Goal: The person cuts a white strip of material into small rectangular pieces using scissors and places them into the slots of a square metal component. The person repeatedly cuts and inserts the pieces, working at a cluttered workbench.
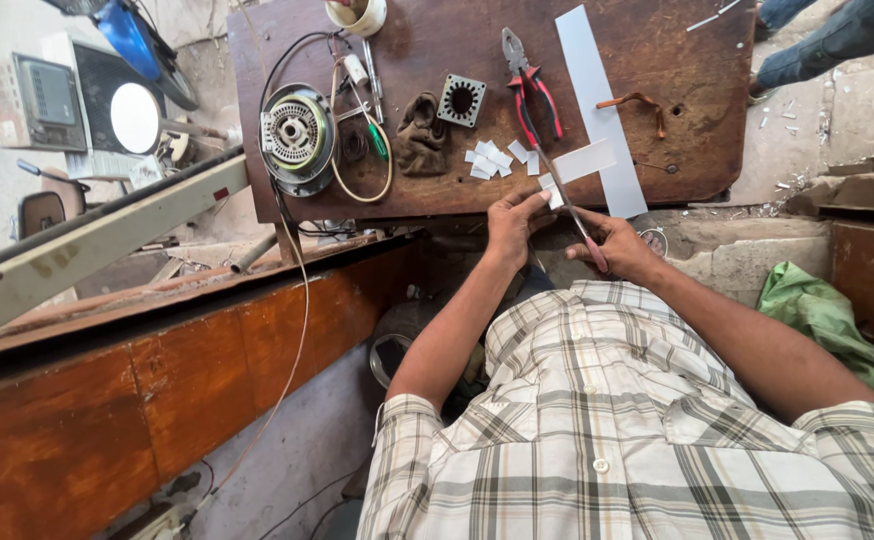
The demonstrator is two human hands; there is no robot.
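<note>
Right hand (622, 245) grips scissors (569, 200), cutting a white paper strip (582, 162); left hand (512, 222) pinches, probably, its end. Best to keep the strip flat on the desk (657, 60).

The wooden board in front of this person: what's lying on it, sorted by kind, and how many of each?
Round motor parts: 2, a wound stator and a square core
Pliers: 1
Long white strip: 1
Small white cut pieces: about 8, overlapping, so not exact
Tape roll: 1
Brown rag: 1
Total: about 14
</note>
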